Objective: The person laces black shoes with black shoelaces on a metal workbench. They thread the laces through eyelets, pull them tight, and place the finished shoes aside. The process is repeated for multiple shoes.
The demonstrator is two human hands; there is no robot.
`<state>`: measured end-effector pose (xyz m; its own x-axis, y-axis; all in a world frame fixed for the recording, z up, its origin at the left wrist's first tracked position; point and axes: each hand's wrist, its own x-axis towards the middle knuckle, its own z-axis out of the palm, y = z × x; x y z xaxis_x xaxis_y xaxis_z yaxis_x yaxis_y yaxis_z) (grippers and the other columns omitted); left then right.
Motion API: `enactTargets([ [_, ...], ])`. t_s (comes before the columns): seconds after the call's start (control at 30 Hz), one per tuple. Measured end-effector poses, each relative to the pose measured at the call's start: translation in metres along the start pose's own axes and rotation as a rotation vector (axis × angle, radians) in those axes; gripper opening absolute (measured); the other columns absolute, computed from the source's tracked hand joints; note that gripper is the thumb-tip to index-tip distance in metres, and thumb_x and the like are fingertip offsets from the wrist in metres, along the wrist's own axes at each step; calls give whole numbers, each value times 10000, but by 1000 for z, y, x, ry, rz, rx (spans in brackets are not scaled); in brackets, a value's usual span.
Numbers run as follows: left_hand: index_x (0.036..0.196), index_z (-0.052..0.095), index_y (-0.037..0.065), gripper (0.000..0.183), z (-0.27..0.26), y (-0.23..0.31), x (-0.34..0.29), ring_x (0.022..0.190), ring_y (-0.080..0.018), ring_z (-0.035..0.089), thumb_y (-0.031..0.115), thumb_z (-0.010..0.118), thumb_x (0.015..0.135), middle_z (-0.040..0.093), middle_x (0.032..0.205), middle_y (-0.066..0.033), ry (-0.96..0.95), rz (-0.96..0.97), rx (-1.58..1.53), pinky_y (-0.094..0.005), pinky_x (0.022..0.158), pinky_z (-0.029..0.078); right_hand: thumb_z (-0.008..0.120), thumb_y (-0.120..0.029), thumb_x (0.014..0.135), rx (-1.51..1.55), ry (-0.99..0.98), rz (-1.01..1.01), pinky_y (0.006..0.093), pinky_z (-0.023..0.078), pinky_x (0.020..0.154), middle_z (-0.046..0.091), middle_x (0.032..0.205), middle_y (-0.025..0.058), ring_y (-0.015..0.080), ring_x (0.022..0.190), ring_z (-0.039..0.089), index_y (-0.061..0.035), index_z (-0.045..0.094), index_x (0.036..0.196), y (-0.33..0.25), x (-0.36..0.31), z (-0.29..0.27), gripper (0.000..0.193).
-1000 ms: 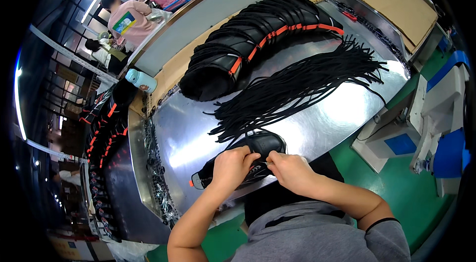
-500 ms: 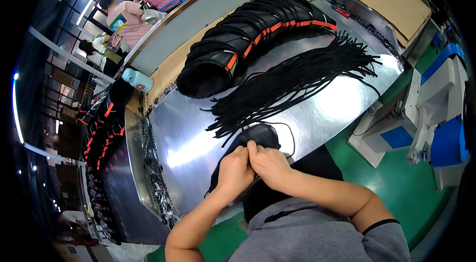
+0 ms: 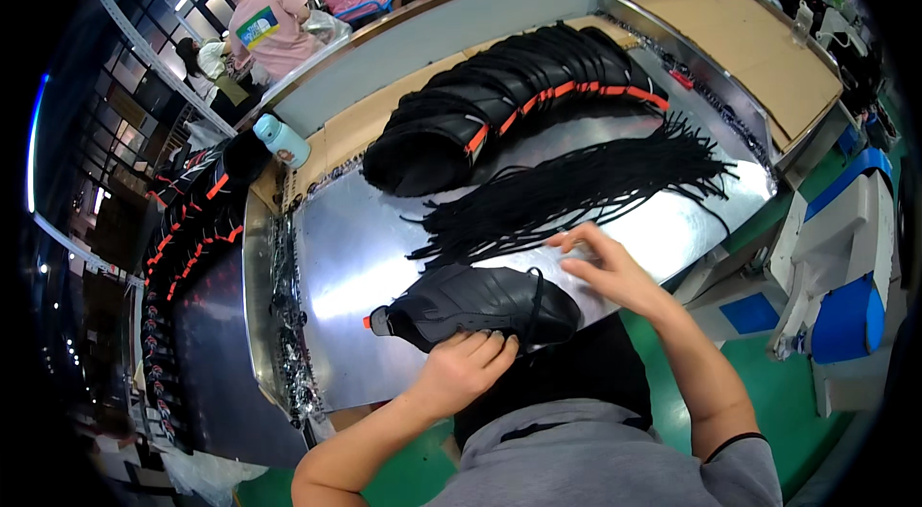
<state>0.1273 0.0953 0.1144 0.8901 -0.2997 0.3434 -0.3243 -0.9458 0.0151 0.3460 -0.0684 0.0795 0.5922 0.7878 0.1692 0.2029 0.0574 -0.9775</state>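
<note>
A black shoe upper (image 3: 480,301) lies on its side at the near edge of the metal table, its toe to the right and an orange tab at the heel. My left hand (image 3: 466,368) grips its near edge, fingers folded over it. A black lace (image 3: 538,301) crosses the front part and loops up above it. Just beyond the toe, my right hand (image 3: 610,267) hovers with thumb and fingers apart, nothing visible in it. Behind lies a loose bundle of black laces (image 3: 576,190), close to my right fingertips.
A curved row of nested black and orange shoe uppers (image 3: 519,104) stands at the back of the metal table (image 3: 336,262). More uppers (image 3: 197,229) line the left. A light-blue bottle (image 3: 282,140) is at the far left corner. A white-and-blue machine (image 3: 836,267) stands right; people (image 3: 274,27) sit beyond the partition.
My hands were together over the shoe upper. Now the right has moved away to the right and opened, while the left stays on the upper, which lies turned sideways and shows more.
</note>
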Motion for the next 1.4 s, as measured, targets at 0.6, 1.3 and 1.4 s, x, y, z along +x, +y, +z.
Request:
enactTargets([
  [0.6,1035,692,60,339,-10,-18,2,760,-230,632,22,633,703,664,910,-53,26,-193,-190,-337,680,508,659,-245,932,-1,-239,327,221,469,586,658,762,-4,72,633,580,-47,696,995,-1,12,-10,211],
  [1.3,1215,639,44,367,16,-69,28,1003,-143,550,319,604,973,635,1095,-61,-685,-1009,-1320,-303,895,432,846,-120,740,80,3,294,246,538,702,659,913,86,122,776,637,27,572,1135,15,5,43,504],
  [1.4,1128,668,38,300,27,-73,28,969,-140,566,277,637,949,648,1055,-44,-676,-1009,-1339,-298,871,439,837,-115,753,74,5,387,239,527,701,657,903,83,114,768,626,19,575,1115,11,0,43,467],
])
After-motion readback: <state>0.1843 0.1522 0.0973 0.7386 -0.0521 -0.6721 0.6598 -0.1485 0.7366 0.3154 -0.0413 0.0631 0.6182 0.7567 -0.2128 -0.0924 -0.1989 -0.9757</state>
